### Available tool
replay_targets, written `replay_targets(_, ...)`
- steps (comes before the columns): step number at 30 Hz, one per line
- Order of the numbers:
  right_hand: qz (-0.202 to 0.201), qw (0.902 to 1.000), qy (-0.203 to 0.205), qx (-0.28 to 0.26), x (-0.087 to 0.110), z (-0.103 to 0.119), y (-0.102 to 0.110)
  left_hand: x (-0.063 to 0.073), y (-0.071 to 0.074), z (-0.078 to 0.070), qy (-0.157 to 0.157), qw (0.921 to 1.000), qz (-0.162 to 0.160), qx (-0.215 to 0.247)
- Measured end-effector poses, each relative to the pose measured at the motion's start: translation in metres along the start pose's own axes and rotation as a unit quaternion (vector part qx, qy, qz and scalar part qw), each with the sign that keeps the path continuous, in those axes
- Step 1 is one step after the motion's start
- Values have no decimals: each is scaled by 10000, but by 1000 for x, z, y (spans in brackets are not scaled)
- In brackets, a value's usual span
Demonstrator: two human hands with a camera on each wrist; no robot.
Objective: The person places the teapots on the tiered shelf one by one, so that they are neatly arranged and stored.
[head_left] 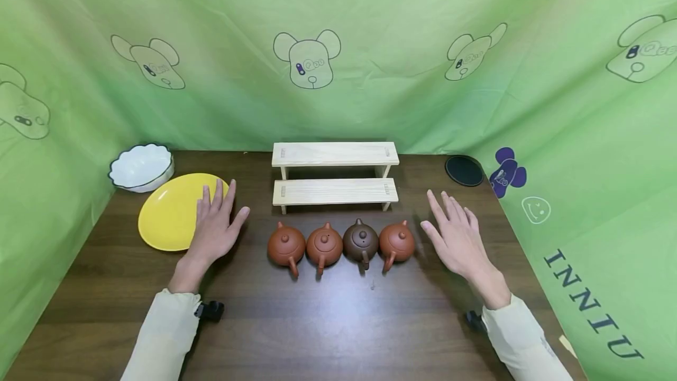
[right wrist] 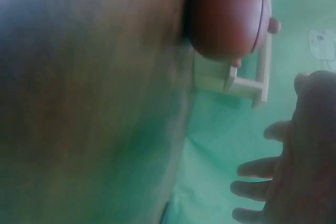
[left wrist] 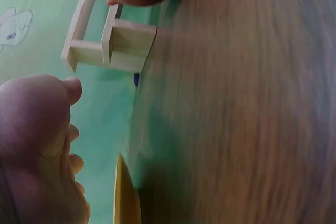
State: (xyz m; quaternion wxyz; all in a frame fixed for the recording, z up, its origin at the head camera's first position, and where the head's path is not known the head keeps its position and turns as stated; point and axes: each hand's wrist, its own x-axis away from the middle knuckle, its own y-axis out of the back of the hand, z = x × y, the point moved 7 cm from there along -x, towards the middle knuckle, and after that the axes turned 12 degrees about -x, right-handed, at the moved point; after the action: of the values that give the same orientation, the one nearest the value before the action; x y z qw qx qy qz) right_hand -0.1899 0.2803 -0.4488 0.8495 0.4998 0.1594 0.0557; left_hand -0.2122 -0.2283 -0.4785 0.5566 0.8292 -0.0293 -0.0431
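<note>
Four small clay teapots stand side by side in a row at the middle of the table; several are reddish-brown, like the leftmost teapot (head_left: pixel 285 244) and the rightmost teapot (head_left: pixel 396 242), and one is a dark brown teapot (head_left: pixel 361 241). My left hand (head_left: pixel 215 231), fingers spread, is over the right edge of a yellow plate (head_left: pixel 169 213) and holds nothing. To the right of the row my right hand (head_left: pixel 457 240) hovers with its fingers extended, nothing in it. In the right wrist view a reddish teapot (right wrist: pixel 226 17) appears beyond the thumb.
Behind the teapots stands a two-step wooden rack (head_left: pixel 335 191). A white scalloped bowl (head_left: pixel 141 167) sits at the back left, beside the plate. At the back right lies a black round coaster (head_left: pixel 464 170). Green printed cloth (head_left: pixel 370 46) encloses the back and sides of the table.
</note>
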Motion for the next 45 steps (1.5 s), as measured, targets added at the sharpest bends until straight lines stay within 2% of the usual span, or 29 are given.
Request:
replay_targets(7, -460, 9981, 89, -409, 12, 11, -1, -6, -6, -20, 0, 9984, -11, 566)
replay_targets(11, -813, 9944, 59, -679, 18, 18, 0, -9, -8, -31, -3, 9964, -135, 837)
replay_targets(15, -1043, 9907, 98, -869, 23, 25, -2, -12, -10, -38, -81, 9941, -391, 1005)
replay_targets(19, -1179, 9874, 301, -1007, 27, 32, -4, -19, -19, -35, -269, 9873, -933, 1257)
replay_targets(22, -1338, 9835, 522, -1097, 30, 38, -5, -28, -32, -25, -337, 9798, -1277, 1499)
replay_targets(25, -1563, 9773, 762, -1208, 35, 44, -5, -38, -45, -16, -240, 9748, -1314, 1789)
replay_targets(28, -1783, 9704, 896, -1359, 39, 48, -5, -44, -56, -8, 10, 9678, -1134, 2250)
replay_targets(30, -1907, 9658, 909, -1501, 41, 50, -6, -47, -62, -4, 176, 9575, -1006, 2698)
replay_targets(32, -1967, 9622, 805, -1700, 42, 52, -8, -45, -63, -6, 342, 9406, -859, 3268)
replay_targets(33, -1986, 9606, 700, -1815, 42, 52, -9, -43, -61, -11, 398, 9295, -760, 3586)
replay_targets(36, -1953, 9515, 147, -2374, 43, 49, -13, -36, -53, -27, 615, 8885, -509, 4518)
replay_targets(38, -1860, 9388, -402, -2872, 44, 45, -18, -32, -47, -39, 791, 8639, -305, 4965)
replay_targets(39, -1803, 9316, -674, -3085, 45, 43, -21, -31, -48, -41, 855, 8549, -250, 5111)
replay_targets(40, -1740, 9236, -939, -3283, 46, 40, -23, -32, -48, -42, 919, 8491, -215, 5198)
replay_targets(42, -1567, 9109, -1375, -3560, 47, 38, -29, -33, -50, -44, 1010, 8439, -157, 5266)
replay_targets(45, -1234, 8978, -1845, -3804, 48, 37, -39, -34, -51, -45, 1009, 8470, -153, 5216)
